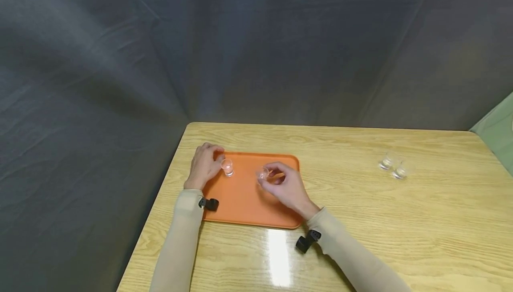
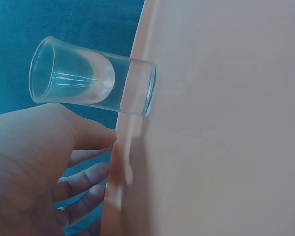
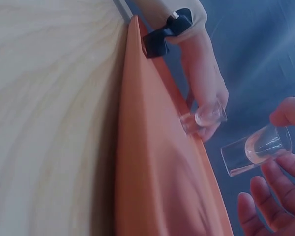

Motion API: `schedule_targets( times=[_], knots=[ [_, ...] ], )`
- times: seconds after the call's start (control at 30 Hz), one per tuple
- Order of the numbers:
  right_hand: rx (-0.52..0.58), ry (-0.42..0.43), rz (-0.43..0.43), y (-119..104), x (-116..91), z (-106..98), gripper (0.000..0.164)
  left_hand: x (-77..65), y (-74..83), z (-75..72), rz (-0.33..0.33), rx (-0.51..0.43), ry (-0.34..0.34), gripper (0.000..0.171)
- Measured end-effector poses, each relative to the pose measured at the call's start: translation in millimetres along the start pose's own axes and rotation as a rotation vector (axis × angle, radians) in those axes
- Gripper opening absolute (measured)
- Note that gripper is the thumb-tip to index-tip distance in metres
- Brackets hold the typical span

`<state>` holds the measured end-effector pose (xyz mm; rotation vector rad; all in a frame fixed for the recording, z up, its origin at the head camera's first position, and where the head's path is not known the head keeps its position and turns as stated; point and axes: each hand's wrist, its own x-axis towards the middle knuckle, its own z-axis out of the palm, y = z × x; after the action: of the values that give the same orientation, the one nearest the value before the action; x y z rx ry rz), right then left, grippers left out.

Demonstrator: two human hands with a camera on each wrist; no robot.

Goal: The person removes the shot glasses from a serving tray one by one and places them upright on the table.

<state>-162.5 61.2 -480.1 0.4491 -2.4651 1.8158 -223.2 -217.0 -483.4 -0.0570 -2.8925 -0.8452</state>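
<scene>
Orange tray (image 1: 236, 200) | above its middle, we see right hand (image 1: 285, 186) pinching a clear glass (image 1: 262, 174) | left hand (image 1: 203, 165), fingers loosely curved, beside upright second glass (image 1: 228, 168) near far left corner

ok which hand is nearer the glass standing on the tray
Left. The left hand is close beside the standing glass, on its left; the right hand is farther off to its right, holding another glass above the tray.
</scene>
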Motion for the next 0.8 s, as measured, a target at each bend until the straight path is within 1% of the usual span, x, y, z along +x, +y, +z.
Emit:
schedule_targets(
  times=[0.13,0.33,0.63,0.8],
  knots=[
    [-0.019,0.012,0.009,3,-3,-9,0.034,-0.3,0.9,-0.6,-0.002,0.006,0.000,0.028],
    [-0.004,0.037,0.042,9,-6,-23,0.032,-0.5,1.6,-0.5,-0.003,0.007,-0.001,0.028],
    [-0.012,0.097,0.042,23,-8,-44,0.032,0.3,1.2,-0.3,-0.006,0.013,-0.001,0.028],
    [-0.004,0.114,0.060,27,-12,-53,0.034,0.9,0.5,0.1,-0.006,0.012,-0.002,0.028]
  ],
)
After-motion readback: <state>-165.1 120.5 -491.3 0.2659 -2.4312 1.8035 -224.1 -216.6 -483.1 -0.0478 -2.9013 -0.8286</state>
